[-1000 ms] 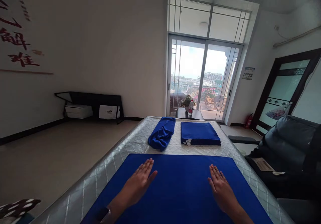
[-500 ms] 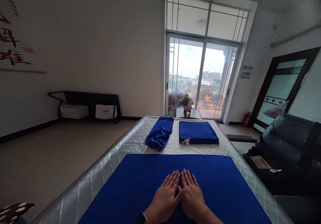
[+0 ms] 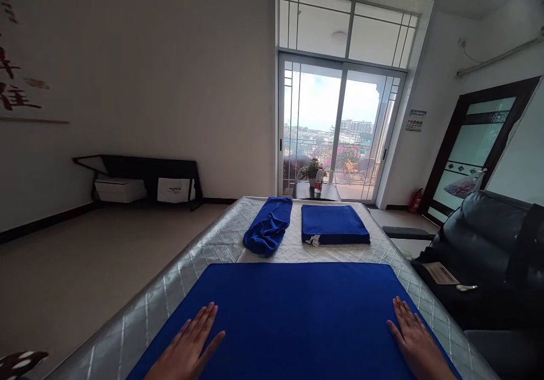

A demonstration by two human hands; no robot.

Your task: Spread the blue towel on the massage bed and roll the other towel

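A blue cloth (image 3: 297, 317) lies spread and smooth on the quilted silver-white cover (image 3: 232, 233). My left hand (image 3: 187, 340) rests flat near the cloth's left side, fingers stretched out and thumb apart. Toward the right edge, my right hand (image 3: 414, 334) is also flat on the cloth with its fingers extended. Neither hand holds anything. Beyond the spread cloth lie a crumpled blue cloth (image 3: 267, 229) on the left and a neat stack of folded blue cloths (image 3: 335, 224) with white tags on the right.
A black sofa (image 3: 488, 244) stands close on the right, with a brown card (image 3: 441, 273) on it. Past the far edge is a small dark table (image 3: 304, 191) with a plant and a bottle (image 3: 318, 180). A low black rack (image 3: 148, 167) stands by the left wall.
My hands were together at the middle of the cloth. They have slid apart, the left toward the left side and the right toward the right edge.
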